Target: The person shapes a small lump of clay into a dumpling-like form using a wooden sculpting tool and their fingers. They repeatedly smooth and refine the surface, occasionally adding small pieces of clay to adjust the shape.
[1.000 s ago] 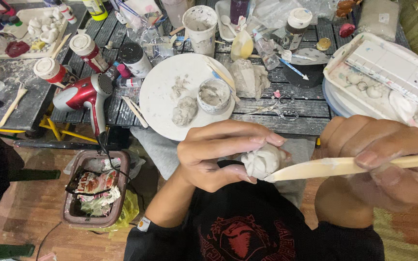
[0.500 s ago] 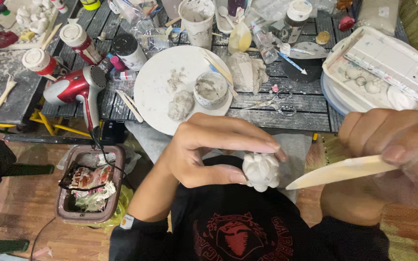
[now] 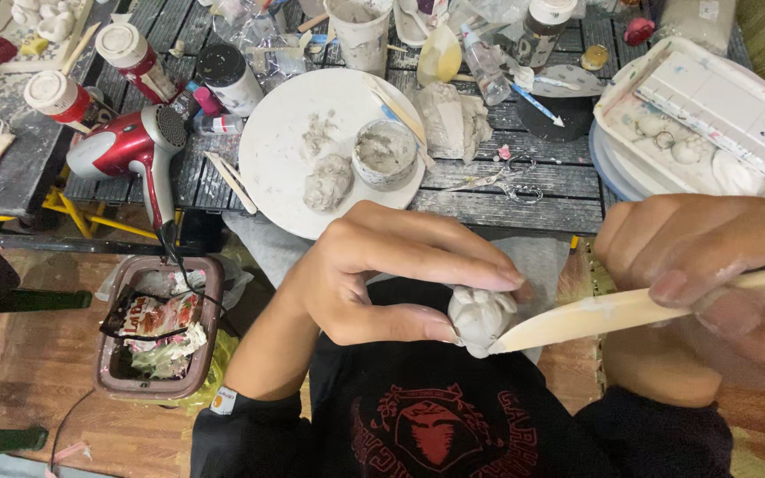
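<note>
I hold a small lump of pale clay pinched between the thumb and fingertips of my left hand, low over my lap and just off the near edge of the slatted table. My right hand is closed around a flat wooden modelling tool, its pointed tip touching the right side of the clay. I judge this to be the shaping step, the blade working the surface; the next stroke calls for light pressure and a steady pinch so the soft form does not dent or slip. Beyond, on the table, a round white plate carries grey clay scraps and a small cup of slip. Left of it lies a red hair dryer, and behind that stand two red cans with white caps and a jar with a black lid. At the right rests a white rectangular palette tray on stacked plates. On the floor at left sits a brown bin of crumpled wrappers, red and white.
</note>
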A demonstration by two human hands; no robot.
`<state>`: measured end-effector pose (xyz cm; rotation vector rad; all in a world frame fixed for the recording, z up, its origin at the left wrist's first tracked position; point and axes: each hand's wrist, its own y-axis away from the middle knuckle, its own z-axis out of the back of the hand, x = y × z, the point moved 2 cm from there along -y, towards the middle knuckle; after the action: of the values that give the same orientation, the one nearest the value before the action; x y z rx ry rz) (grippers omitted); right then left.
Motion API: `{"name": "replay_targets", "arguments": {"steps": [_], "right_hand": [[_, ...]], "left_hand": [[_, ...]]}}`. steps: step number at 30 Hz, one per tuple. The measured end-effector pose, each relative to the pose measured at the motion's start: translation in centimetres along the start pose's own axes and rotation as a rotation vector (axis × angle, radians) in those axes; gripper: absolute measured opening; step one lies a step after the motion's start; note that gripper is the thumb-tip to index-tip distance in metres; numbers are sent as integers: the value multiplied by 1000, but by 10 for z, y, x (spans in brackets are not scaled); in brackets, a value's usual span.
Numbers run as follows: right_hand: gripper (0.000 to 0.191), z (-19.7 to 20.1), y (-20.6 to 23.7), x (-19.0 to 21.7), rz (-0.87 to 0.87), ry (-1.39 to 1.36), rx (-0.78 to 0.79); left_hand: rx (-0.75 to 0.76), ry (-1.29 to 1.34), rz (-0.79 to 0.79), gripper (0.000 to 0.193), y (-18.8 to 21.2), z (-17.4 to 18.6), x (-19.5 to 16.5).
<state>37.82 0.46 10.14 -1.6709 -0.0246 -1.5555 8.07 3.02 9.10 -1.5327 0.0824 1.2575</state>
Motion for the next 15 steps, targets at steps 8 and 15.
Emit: {"name": "replay_targets", "arguments": {"steps": [8, 15], "right_hand": [[17, 0, -10, -3, -5, 35, -4], [21, 27, 34, -45, 271, -127, -412]], "left_hand": [[40, -64, 24, 43, 0, 0, -3], [-173, -91, -7, 51, 7, -8, 8]]}}
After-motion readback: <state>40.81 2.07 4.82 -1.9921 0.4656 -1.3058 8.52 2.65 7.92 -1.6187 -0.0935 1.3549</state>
